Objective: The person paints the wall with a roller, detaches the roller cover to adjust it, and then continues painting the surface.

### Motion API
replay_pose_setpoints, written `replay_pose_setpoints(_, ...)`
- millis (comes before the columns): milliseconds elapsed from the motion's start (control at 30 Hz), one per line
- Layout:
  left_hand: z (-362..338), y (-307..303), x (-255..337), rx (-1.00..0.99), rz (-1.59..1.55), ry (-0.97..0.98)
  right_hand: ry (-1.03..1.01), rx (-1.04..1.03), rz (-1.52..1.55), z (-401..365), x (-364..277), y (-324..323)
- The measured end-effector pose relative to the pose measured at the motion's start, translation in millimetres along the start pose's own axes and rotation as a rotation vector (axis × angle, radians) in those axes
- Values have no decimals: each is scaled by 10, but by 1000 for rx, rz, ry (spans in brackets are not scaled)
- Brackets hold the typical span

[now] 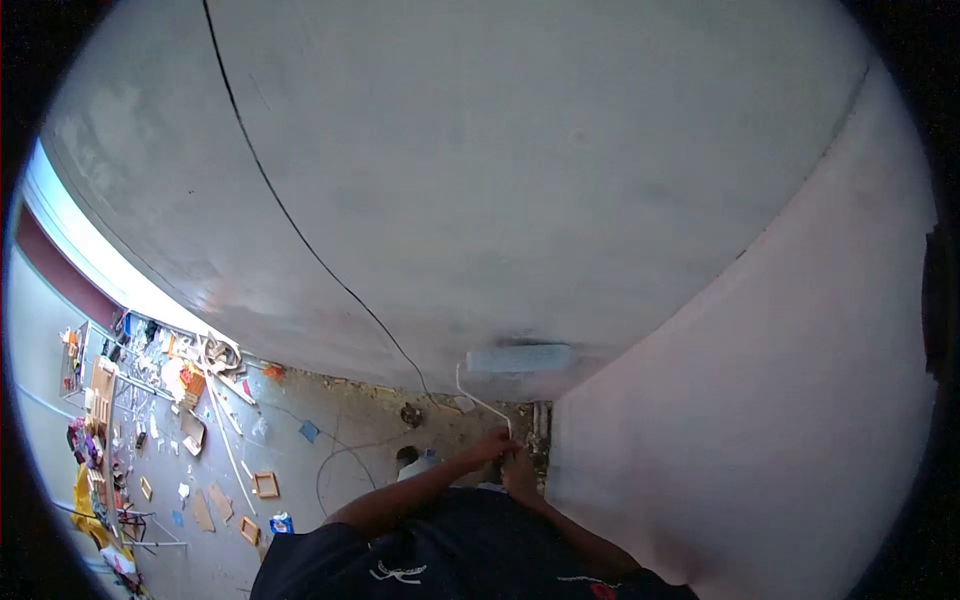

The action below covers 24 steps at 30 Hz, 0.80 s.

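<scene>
A paint roller point(520, 359) with a pale sleeve lies against the lower part of the grey wall point(480, 200), near the corner. Its thin white bent frame runs down to my two hands in front of my chest. My left hand point(488, 446) is closed around the roller's handle, and my right hand point(519, 472) is closed on it just beside and below. Most of the handle is hidden by my fingers. A dark smudge shows on the wall above the roller sleeve.
A black cable point(290, 215) hangs down the wall. On the right stands a whitish side wall point(750, 370). The floor point(330, 420) at left carries wooden frames point(265, 485), a blue-and-white packet point(281, 523), long white strips and scattered debris. Racks with cloths stand farther left.
</scene>
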State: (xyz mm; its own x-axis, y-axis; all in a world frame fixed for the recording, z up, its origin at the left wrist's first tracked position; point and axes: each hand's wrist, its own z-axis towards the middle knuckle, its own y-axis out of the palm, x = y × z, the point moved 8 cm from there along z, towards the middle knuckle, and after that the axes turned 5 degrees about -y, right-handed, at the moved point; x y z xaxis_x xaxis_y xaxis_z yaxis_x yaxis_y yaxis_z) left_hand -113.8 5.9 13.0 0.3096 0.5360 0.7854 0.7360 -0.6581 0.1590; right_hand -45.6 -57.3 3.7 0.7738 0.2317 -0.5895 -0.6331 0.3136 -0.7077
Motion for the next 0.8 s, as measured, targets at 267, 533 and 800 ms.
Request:
replay_pose_setpoints(267, -360, -641, 1, -60, -104, 65, 929, -339, 736, 352, -880, 202)
replay_pose_setpoints(533, -714, -806, 473, -114, -189, 143, 646, -66, 743, 592, -1105, 284)
replay_pose_setpoints(800, -370, -574, 324, -284, -230, 4, 342, -151, 608, 457, -592, 640)
